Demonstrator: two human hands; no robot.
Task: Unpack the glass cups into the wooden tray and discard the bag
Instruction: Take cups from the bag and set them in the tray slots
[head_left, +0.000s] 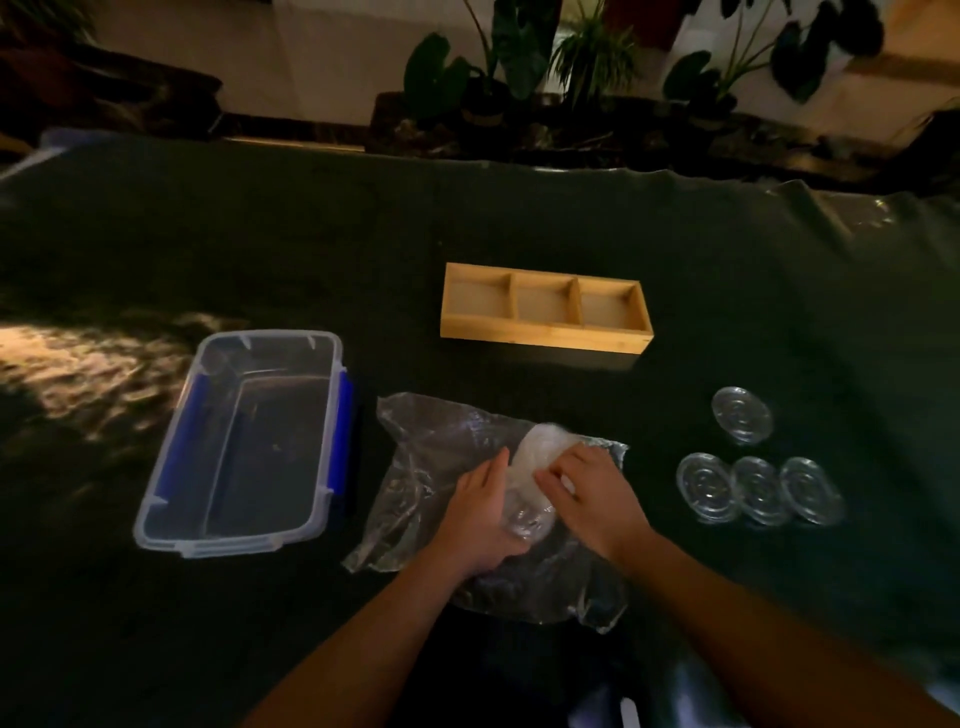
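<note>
A crumpled clear plastic bag (426, 457) lies on the dark cloth in front of me. On it rests a bundle of glass cups in white wrapping (540, 452), lying on its side. My left hand (480, 514) grips the near, glassy end of the bundle. My right hand (587, 493) pinches the white wrapping on its right side. Further back stands the wooden tray (545, 330) with three compartments, all bare.
A clear plastic box (171, 499) with blue clips stands to the left of the bag. Several round glass lids or coasters (758, 491) lie at the right. Potted plants (519, 62) line the table's far edge.
</note>
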